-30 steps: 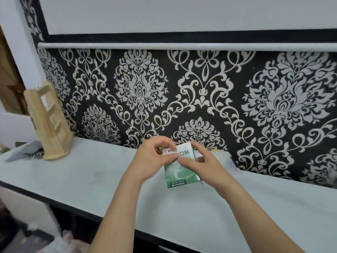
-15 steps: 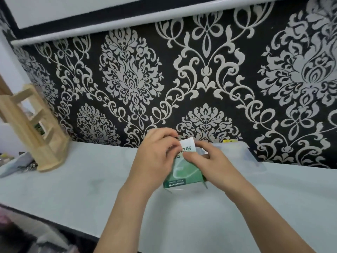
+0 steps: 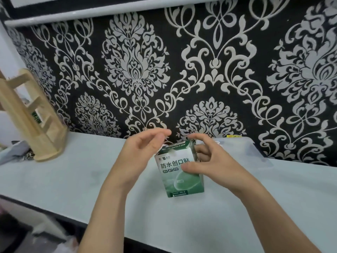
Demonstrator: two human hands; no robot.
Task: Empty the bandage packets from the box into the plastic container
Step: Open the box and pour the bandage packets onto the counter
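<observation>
Opening step imo. My right hand point(image 3: 209, 167) gripped box point(image 3: 179, 185); left hand point(image 3: 144, 152) curled at top flap point(image 3: 175, 146), pinch unclear. Next: tip into plastic container point(image 3: 246, 148) at tabletop's point(image 3: 73, 179) back edge.

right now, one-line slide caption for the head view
Right hand grips an upright green bandage box; left hand hovers at its top, clear container behind.

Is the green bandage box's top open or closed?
Open: the top flaps of the green box stand lifted apart. The right hand grips its side; the left hand hovers at the flaps. Its contents are hidden.
</observation>
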